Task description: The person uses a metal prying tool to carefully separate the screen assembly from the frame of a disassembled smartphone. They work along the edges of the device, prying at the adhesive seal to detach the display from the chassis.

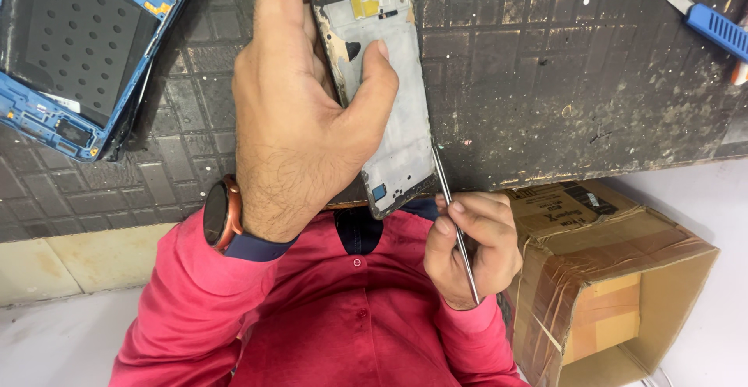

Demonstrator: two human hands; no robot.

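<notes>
Holding the phone frame down with our left hand, fingers wrapped over its left edge and the thumb pressed flat on the pale inner plate. Our right hand is closed around a thin metal pry tool, pinched between thumb and fingers, its tip touching the frame's lower right edge near the middle of the picture.

What we'd worry about: the tip sits right in the seam, and the frame's bottom end hangs past the edge of the dark mat. Too much leverage there could bend the thin frame or make the tool skate off toward our left thumb. Only 1 hand is pinning it, so a hard twist might also rotate the whole thing.

Placement-wise, the frame lies under and just right of the left hand, tilted, top end toward the upper middle of the picture, bottom end just left of the right hand.

Further out: a blue phone housing in the upper left, a blue-handled tool upper right, an open cardboard box lower right.
</notes>
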